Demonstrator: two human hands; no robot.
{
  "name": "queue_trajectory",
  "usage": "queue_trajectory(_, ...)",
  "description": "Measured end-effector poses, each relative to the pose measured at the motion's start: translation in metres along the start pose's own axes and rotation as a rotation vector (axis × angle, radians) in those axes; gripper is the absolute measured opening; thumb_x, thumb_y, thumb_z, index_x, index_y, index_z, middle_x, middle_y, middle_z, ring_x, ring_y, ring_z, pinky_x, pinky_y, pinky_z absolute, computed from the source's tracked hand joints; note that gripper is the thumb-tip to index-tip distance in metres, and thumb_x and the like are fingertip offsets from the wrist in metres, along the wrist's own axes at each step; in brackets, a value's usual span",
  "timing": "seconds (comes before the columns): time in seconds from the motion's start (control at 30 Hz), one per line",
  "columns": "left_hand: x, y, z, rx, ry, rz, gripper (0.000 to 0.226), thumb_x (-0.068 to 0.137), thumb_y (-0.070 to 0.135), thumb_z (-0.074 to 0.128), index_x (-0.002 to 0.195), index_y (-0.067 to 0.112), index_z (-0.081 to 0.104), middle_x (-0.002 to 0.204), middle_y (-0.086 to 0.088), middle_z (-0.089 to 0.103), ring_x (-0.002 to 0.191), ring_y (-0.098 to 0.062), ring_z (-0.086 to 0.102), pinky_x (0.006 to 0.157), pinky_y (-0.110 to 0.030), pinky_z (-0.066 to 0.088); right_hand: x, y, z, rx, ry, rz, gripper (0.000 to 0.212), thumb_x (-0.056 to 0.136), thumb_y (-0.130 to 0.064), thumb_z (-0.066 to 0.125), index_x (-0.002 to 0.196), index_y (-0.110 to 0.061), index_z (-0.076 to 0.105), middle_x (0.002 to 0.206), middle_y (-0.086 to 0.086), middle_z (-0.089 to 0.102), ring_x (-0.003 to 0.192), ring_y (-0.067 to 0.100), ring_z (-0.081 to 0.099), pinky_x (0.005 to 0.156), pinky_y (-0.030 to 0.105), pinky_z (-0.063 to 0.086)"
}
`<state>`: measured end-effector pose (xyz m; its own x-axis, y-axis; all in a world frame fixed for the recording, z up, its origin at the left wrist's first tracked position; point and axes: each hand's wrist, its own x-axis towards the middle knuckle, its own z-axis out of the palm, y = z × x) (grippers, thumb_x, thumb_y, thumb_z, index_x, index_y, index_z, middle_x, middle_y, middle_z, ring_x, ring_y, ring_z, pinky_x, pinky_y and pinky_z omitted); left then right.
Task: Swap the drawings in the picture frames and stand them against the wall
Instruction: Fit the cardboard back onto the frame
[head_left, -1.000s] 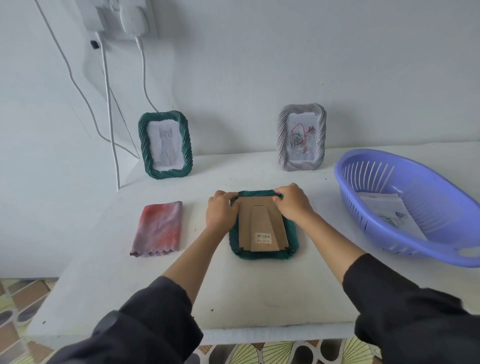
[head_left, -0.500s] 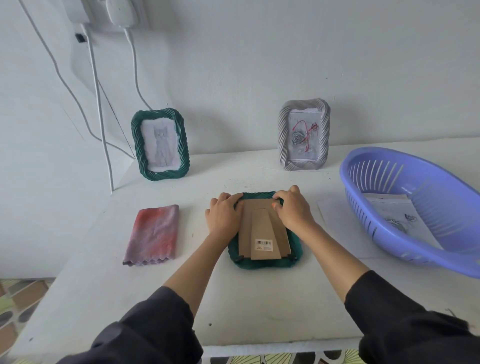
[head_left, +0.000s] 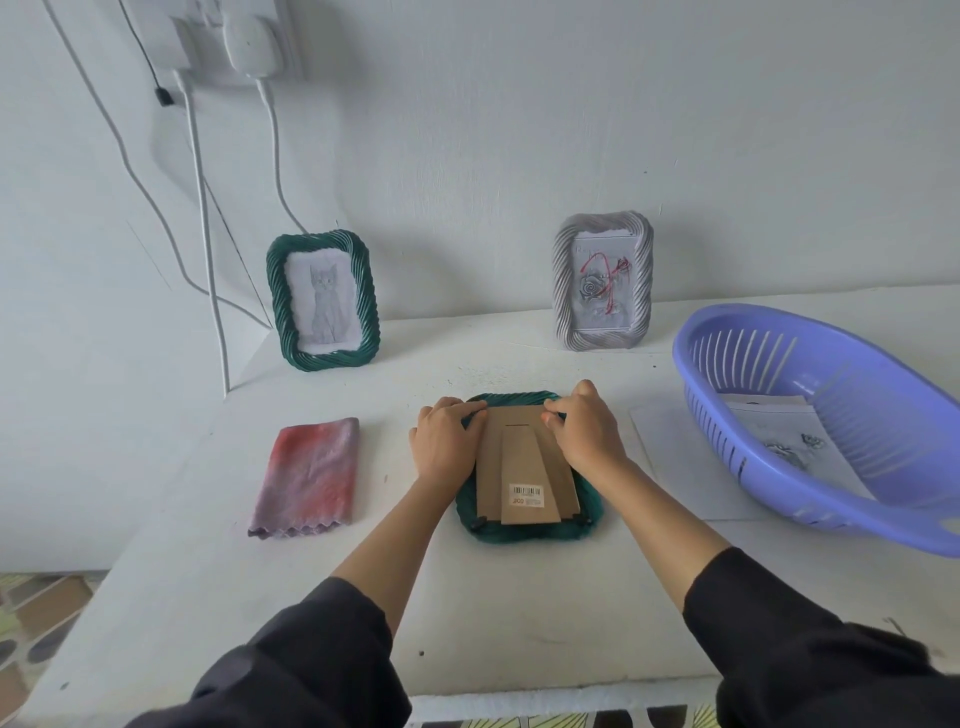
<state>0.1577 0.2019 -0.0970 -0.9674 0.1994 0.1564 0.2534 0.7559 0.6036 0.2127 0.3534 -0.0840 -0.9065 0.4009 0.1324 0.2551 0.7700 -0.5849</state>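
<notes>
Left hand (head_left: 444, 447) and right hand (head_left: 584, 434) are seen at the centre of the frame, reaching in from dark sleeves at the bottom edge, both set on a face-down green frame (head_left: 524, 530) that lies flat on the white table (head_left: 467, 613). The left hand's fingers are curled over the frame's upper left corner, its palm resting along the left side. The right hand's fingers are bent onto the upper right corner of the cardboard backing (head_left: 519, 457), which appears to be pinched at its edge, though the fingertips are too small for this to be told with certainty. A barcode sticker (head_left: 525, 493) is seen low on the backing's stand. A folded red and grey cloth (head_left: 311, 475) is laid flat left of the hands, well apart from the frame. At the right of the frame a purple basket (head_left: 727, 395) is tilted on the table with printed papers (head_left: 779, 436) inside it, and a loose white sheet (head_left: 675, 457) lies just beside it. Farther back, a second green frame (head_left: 322, 358) holding a cat drawing (head_left: 324, 301) is stood against the wall (head_left: 519, 130) at centre left, and a grey frame (head_left: 602, 338) holding a rose drawing (head_left: 602, 283) is stood against it at centre right. White cables (head_left: 200, 208) are hung from a charger (head_left: 252, 41) plugged in at the upper left.
</notes>
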Motion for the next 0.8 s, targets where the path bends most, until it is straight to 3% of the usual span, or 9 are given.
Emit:
queue_trajectory(0.17,0.0,-0.001,-0.003,-0.061,-0.022,-0.035,0.031,0.095,0.038,0.046,0.114,0.026,0.067,0.125,0.002,0.06,0.116,-0.028,0.048,0.093,-0.035,0.038,-0.002,0.0,-0.007,0.073,-0.041,0.031,0.032,0.092,-0.023,0.053,0.121,-0.011,0.061,0.115,0.011,0.048,0.098,0.024,0.056,0.074,0.026,0.038)
queue_trajectory(0.23,0.0,-0.001,-0.007,-0.248,-0.007,-0.081,0.032,0.095,0.036,0.047,0.105,0.017,0.071,0.12,-0.001,0.064,0.112,-0.027,0.054,0.09,-0.032,0.043,-0.004,0.003,-0.014,0.157,-0.046,0.035,0.035,0.092,-0.026,0.053,0.125,-0.017,0.058,0.112,0.01,0.05,0.101,0.024,0.056,0.077,0.024,0.036)
queue_trajectory(0.33,-0.004,-0.001,-0.018,-0.461,0.041,-0.16,0.027,0.094,0.024,0.05,0.109,0.013,0.069,0.12,-0.004,0.065,0.107,-0.02,0.058,0.086,-0.024,0.041,-0.011,0.007,-0.023,0.247,-0.004,0.087,0.039,0.091,-0.021,0.054,0.13,-0.019,0.052,0.114,0.013,0.055,0.108,0.027,0.055,0.088,0.029,0.041)
queue_trajectory(0.5,-0.017,-0.003,-0.026,-0.332,0.017,-0.195,0.026,0.087,0.011,0.053,0.107,0.011,0.069,0.111,-0.008,0.068,0.093,-0.02,0.061,0.078,-0.024,0.043,-0.029,0.011,-0.031,0.21,-0.091,0.2,0.044,0.085,-0.015,0.06,0.129,-0.012,0.053,0.123,0.013,0.059,0.115,0.027,0.054,0.092,0.027,0.04)
queue_trajectory(0.6,-0.025,-0.002,-0.027,-0.241,-0.047,-0.16,0.029,0.088,0.007,0.05,0.11,0.009,0.069,0.116,-0.008,0.068,0.098,-0.022,0.063,0.079,-0.023,0.046,-0.04,0.011,-0.028,0.203,-0.146,0.19,0.049,0.08,-0.007,0.064,0.128,-0.01,0.054,0.12,0.015,0.059,0.112,0.025,0.056,0.082,0.02,0.036)
queue_trajectory(0.7,-0.029,-0.001,-0.031,-0.244,-0.056,-0.158,0.028,0.09,0.008,0.05,0.111,0.009,0.069,0.118,-0.008,0.067,0.102,-0.022,0.062,0.081,-0.024,0.046,-0.047,0.01,-0.029,0.215,-0.105,0.177,0.046,0.078,0.002,0.06,0.123,-0.008,0.058,0.101,0.012,0.06,0.092,0.023,0.056,0.077,0.02,0.037)
queue_trajectory(0.8,-0.034,0.005,-0.037,-0.284,-0.056,-0.153,0.026,0.091,0.012,0.051,0.111,0.008,0.068,0.119,-0.007,0.066,0.112,-0.022,0.059,0.085,-0.022,0.041,-0.05,0.005,-0.044,0.24,-0.021,0.158,0.04,0.079,0.003,0.058,0.118,-0.008,0.062,0.103,0.016,0.064,0.091,0.024,0.057,0.076,0.019,0.038)
